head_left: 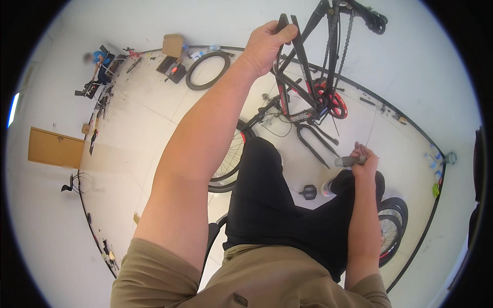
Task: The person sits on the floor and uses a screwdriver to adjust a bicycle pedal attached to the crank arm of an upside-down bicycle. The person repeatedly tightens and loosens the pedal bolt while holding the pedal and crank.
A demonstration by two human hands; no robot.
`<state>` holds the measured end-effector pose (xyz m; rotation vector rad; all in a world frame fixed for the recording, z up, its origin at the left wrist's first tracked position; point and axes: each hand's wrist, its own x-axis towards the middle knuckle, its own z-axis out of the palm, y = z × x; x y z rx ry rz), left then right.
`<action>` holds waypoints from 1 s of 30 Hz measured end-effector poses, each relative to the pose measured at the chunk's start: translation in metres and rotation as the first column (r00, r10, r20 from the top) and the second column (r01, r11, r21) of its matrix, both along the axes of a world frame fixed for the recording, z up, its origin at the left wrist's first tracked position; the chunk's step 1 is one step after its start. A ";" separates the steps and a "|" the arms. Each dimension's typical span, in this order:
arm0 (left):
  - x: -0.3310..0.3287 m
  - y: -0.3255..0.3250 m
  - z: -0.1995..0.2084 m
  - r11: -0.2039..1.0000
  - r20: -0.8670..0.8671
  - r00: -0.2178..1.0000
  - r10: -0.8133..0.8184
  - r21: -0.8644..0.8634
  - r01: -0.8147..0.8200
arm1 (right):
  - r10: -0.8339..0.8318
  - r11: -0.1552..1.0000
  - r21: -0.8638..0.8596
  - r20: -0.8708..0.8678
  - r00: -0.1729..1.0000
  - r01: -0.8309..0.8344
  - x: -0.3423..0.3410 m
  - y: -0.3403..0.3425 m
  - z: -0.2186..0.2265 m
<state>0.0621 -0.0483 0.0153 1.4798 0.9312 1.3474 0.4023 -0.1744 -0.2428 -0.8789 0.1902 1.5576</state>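
Observation:
My left hand (269, 46) is raised at the upper middle, fingers wrapped round a black tube at the top end of a bicycle frame (303, 92). The frame has a red chainring (336, 102) and a hanging chain (347, 46). Lower down, my right hand (365, 160) is closed round a short grey cylinder (346, 161) with a paler, rounded end; its exact kind is unclear. Close to that hand are the two black prongs of a fork-shaped part (313, 141). A black pedal (308, 192) lies on the floor between my feet.
A spoked wheel (226, 164) is beside my left leg, with more wheels (391, 226) at the right. Farther off lie a tyre (208, 71) and an open cardboard box (173, 45). Tools (382, 107) line the right wall; another person (97, 56) is far left.

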 end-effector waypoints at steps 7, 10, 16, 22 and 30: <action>0.002 -0.001 -0.001 0.999 0.013 1.000 -0.003 0.045 0.003 | -0.020 1.000 0.019 -0.020 1.000 0.020 -0.002 -0.013 0.009; -0.009 -0.003 -0.007 0.999 -0.011 1.000 0.018 0.040 -0.017 | -0.036 0.999 0.036 -0.036 0.999 0.037 -0.012 -0.017 0.010; -0.006 -0.007 -0.001 0.999 0.057 0.998 -0.029 -0.035 0.031 | -0.070 0.994 0.077 -0.048 0.996 0.074 -0.001 -0.019 0.016; -0.004 0.002 -0.001 0.999 0.067 0.997 -0.040 -0.019 0.042 | -0.057 0.989 0.130 -0.125 0.991 0.074 0.008 -0.007 -0.003; -0.017 0.006 -0.007 0.999 0.089 0.995 -0.041 -0.004 0.041 | -0.080 0.996 -0.047 -0.142 0.987 0.074 -0.014 -0.004 0.007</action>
